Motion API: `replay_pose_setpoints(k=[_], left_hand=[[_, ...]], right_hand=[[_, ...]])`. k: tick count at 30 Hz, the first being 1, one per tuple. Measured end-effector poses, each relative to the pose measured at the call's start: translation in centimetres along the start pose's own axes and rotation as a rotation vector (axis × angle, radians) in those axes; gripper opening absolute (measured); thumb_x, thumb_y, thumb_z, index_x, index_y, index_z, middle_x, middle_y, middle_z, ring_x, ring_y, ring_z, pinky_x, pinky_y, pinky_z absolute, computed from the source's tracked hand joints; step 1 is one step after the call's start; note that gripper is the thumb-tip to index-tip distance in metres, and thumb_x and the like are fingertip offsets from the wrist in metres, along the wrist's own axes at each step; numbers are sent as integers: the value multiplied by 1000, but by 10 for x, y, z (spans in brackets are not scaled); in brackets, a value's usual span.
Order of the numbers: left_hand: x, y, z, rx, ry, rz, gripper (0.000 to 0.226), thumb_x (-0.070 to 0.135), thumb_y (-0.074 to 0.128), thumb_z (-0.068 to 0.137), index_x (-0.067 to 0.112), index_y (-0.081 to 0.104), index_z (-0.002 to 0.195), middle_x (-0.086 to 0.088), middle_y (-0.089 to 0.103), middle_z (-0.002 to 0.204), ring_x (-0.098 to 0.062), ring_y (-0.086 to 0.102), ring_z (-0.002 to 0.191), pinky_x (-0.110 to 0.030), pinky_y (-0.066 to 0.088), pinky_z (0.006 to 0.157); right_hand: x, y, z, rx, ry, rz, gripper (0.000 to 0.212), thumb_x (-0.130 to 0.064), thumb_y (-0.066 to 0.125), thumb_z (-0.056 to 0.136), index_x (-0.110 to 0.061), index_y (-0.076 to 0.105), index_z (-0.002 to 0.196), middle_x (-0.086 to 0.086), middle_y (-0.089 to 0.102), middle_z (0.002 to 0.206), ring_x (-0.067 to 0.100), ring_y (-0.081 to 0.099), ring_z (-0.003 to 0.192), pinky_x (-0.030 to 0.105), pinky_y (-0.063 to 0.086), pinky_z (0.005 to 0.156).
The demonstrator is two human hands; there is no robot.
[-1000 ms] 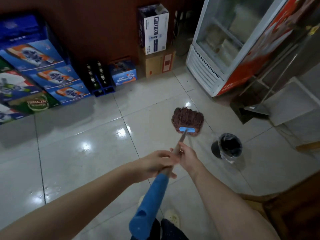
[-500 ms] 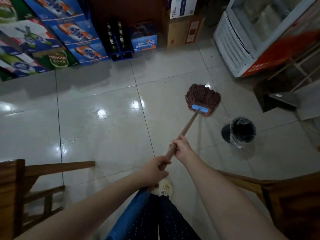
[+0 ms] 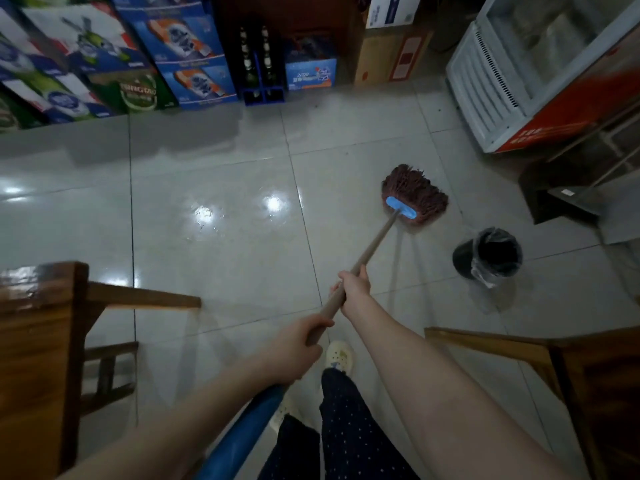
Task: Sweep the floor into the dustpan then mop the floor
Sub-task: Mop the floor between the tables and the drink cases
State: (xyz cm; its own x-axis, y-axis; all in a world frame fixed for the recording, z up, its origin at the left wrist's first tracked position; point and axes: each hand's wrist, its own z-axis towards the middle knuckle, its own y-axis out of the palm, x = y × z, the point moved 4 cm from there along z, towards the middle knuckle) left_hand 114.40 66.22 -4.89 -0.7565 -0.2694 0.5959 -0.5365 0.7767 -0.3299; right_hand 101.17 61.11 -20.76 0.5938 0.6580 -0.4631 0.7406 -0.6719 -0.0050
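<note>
The person holds the mop with both hands. The right hand (image 3: 353,287) is wrapped round the wooden handle (image 3: 375,242) further down. The left hand (image 3: 298,344) grips it nearer the body, just above the blue sleeve (image 3: 242,438) at its upper end. The brown stringy mop head (image 3: 414,194) lies flat on the tiled floor (image 3: 214,258), right of centre and towards the far side. It is between the white cooler (image 3: 502,81) and the black lined bin (image 3: 485,258), and touches neither. What looks like a long-handled dustpan (image 3: 568,202) stands at the far right, so the sweeping appears finished and the mopping is the step in hand. The tiles to the left shine as if wet, while the strip along the stacked drink cartons (image 3: 138,81) and the bottle crate (image 3: 258,64) looks duller and probably needs attention. To mop well, the strings should stay spread and pressed flat, with the lower hand steering and the upper hand giving the push. Overlapping strokes that follow the tile joints would avoid leaving gaps. A stroke to the right risks clipping the bin, which looks light enough to tip. Wooden furniture at near left (image 3: 41,341) and near right (image 3: 588,375) narrows the aisle, so the butt of the handle needs watching. The person would do best to step backwards over the dry part, keeping the pale shoe (image 3: 339,355) off the slick tiles.
</note>
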Motion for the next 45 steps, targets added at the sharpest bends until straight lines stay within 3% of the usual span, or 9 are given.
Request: replay_pose_setpoints(k=[7,16,23,27,29,32,37,41,45], left_hand=[[-57,-4,-36,19,-28,54,43,9,49,90,27,47,129,1,51,102,-4,51,51,-10,41,41],[-41,-11,4,50,-83,111,28,13,52,90,25,54,116,-3,50,107,-14,54,45,-17,44,38],[47,15,105,76,-17,22,34,11,50,91,22,53,122,-2,51,110,-3,48,59,-13,42,45],[113,7,181,57,30,-40,36,9,51,90,19,53,125,-7,51,124,-14,51,78,-18,43,55],[138,1,209,47,41,-66,38,9,52,90,18,52,126,-8,49,125,-17,53,75,-19,47,47],[153,-3,228,38,25,-99,39,8,51,90,19,52,127,-9,48,120,-15,54,64,-23,53,43],[126,3,203,27,-4,-138,47,3,47,85,24,52,127,-7,49,113,-14,54,58,-18,48,41],[85,16,155,51,8,-132,46,2,47,84,22,54,124,-3,49,106,-9,51,50,-15,45,40],[32,37,94,88,-7,-52,47,4,47,84,27,53,125,-1,50,105,-6,48,59,-18,44,53]], right_hand=[[64,18,-35,-46,103,-31,74,3,49,93,-37,23,150,5,48,83,14,39,56,25,42,48],[38,18,-4,-115,150,-12,76,3,44,94,-40,16,150,4,45,84,15,40,57,24,45,44],[-71,-24,80,-92,123,-92,65,-1,44,97,-35,25,149,6,45,81,15,40,56,22,47,43],[-157,-36,134,-51,61,-83,50,-2,39,99,-34,34,137,6,41,75,17,39,54,17,45,37],[-189,-40,152,-24,41,-86,37,-4,36,100,-35,35,120,5,40,78,17,38,56,17,45,37],[-212,-42,165,-8,8,-133,32,-5,29,101,-32,34,116,6,38,83,18,37,61,22,45,44],[-183,-39,153,-54,63,-96,34,-4,31,99,-34,32,115,6,38,82,18,37,57,26,43,46],[-130,-37,126,-62,62,-140,54,-2,35,98,-30,30,144,7,41,83,19,39,58,32,42,51],[-60,-36,81,-76,70,-168,62,-3,36,98,-35,22,149,7,43,89,19,42,62,31,43,52]])
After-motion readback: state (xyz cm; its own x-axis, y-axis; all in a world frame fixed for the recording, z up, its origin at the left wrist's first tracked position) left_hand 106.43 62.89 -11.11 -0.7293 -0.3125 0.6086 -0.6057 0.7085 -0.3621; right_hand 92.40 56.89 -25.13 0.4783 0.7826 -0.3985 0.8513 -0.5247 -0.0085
